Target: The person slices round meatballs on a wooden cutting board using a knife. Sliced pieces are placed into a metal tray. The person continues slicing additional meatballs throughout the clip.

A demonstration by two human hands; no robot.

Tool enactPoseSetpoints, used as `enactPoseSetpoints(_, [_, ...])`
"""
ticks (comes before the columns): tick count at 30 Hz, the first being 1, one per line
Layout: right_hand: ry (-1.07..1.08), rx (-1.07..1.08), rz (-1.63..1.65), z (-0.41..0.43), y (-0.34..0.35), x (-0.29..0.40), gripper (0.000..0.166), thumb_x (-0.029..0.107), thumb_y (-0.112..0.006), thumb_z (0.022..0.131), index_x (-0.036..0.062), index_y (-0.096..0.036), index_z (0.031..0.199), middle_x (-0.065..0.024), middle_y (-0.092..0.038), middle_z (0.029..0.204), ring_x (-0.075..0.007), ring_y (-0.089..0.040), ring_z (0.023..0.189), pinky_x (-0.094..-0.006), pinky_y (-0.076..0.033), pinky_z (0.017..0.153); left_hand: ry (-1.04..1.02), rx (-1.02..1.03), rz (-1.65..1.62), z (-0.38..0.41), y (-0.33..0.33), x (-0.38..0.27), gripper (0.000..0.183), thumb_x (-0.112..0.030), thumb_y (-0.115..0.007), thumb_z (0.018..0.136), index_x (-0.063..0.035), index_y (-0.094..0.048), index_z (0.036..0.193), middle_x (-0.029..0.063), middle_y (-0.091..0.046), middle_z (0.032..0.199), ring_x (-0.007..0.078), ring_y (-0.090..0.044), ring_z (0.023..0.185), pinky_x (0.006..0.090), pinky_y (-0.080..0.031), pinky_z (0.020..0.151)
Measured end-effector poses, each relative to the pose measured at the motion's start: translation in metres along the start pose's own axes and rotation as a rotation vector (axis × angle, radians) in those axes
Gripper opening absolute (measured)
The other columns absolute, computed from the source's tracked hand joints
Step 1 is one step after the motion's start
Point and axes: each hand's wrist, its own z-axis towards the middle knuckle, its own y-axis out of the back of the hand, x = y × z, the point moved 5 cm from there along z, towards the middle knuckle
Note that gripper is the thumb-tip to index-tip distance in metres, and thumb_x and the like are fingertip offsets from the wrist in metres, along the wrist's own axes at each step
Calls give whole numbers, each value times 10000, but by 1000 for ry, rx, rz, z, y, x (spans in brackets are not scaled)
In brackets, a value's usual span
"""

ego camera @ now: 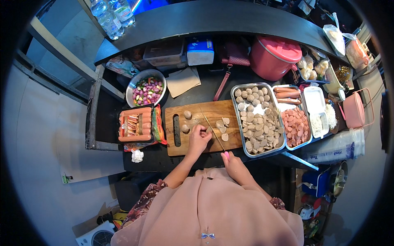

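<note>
My left hand [198,136] pinches a partly cut meatball [209,130] against the wooden cutting board [197,147]. In my right hand [234,166] is the pink handle of a kitchen knife [217,137]; its blade slants across the board, right beside that meatball. Two whole meatballs, one farther back [187,115] and one nearer [185,128], sit left of my fingers by the board's slot. Several cut slices [225,136] lie right of the blade. A metal tray [242,135] next to the board holds whole meatballs at the back and slices in front.
Sliced sausage fills a second metal tray [298,148] at right, near a white foam box [314,98]. Packed sausages [135,124] and a metal bowl of shallots and chillies [163,83] stand at left. A pink bucket [272,58] sits under the raised shelf [209,20].
</note>
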Motion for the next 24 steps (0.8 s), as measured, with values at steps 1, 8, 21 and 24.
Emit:
enactPoseSetpoints(1, [-14, 1, -18, -3, 0, -2, 393, 308, -435, 973, -63, -519, 873, -318, -588, 727, -470, -587, 726, -530, -467, 599, 8, 4, -1, 0, 0, 0, 192, -18, -692, 762, 26, -527, 850, 75, -530, 916, 74, -535, 651, 208, -463, 577])
enactPoseSetpoints(8, [49, -23, -13, 1, -1, -5, 411, 319, -434, 972, -66, -509, 851, -315, -590, 722, -472, -587, 721, -529, -468, 593, 2, 21, 1, 1, 0, 1, 188, -13, -688, 762, 21, -526, 852, 70, -520, 904, 75, -537, 655, 209, -464, 583])
enactPoseSetpoints(21, [40, -40, -66, 11, -7, -2, 393, 302, -441, 968, -67, -520, 859, -306, -592, 688, -458, -601, 684, -519, -483, 580, -4, 29, -24, 0, 2, -6, 194, -47, -700, 773, 19, -551, 878, 70, -516, 910, 79, -546, 663, 215, -472, 589])
enactPoseSetpoints(24, [84, -49, -10, 18, -10, -6, 392, 297, -448, 965, -72, -527, 858, -309, -590, 692, -460, -599, 689, -517, -482, 581, -12, 31, -7, 1, 2, -5, 199, -71, -702, 784, 20, -557, 885, 73, -523, 912, 82, -549, 672, 216, -473, 591])
